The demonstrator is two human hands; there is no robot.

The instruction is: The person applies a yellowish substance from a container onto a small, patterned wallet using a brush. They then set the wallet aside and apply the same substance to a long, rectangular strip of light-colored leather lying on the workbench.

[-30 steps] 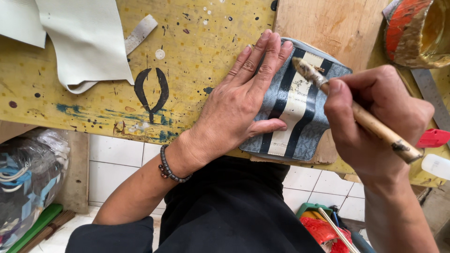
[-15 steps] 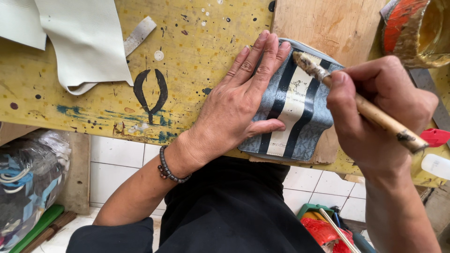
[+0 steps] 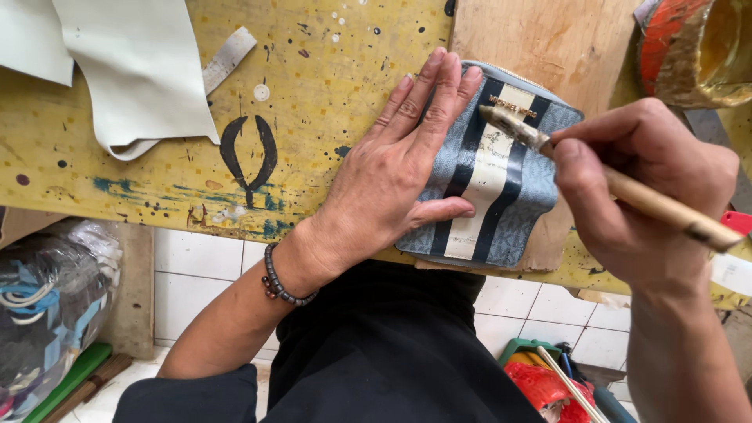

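A small grey-blue pouch (image 3: pixel 501 200) with dark and cream stripes lies at the near edge of a paint-stained yellow workbench (image 3: pixel 313 117). My left hand (image 3: pixel 399 168) lies flat on the pouch's left side, fingers spread, pressing it down. My right hand (image 3: pixel 634 188) grips a wooden-handled brush (image 3: pixel 619 184). The brush's bristle tip touches the cream stripe near the pouch's top, just below a small gold plate.
Cream leather sheets (image 3: pixel 133 70) lie at the bench's back left. A wooden board (image 3: pixel 548 39) sits under the pouch's top. A stained orange tin (image 3: pixel 693 47) stands at back right. Bags (image 3: pixel 47 305) and tools (image 3: pixel 548 376) sit on the tiled floor below.
The brush tip has slid along the cream stripe near the pouch's top. My left hand has stayed pressed on the pouch.
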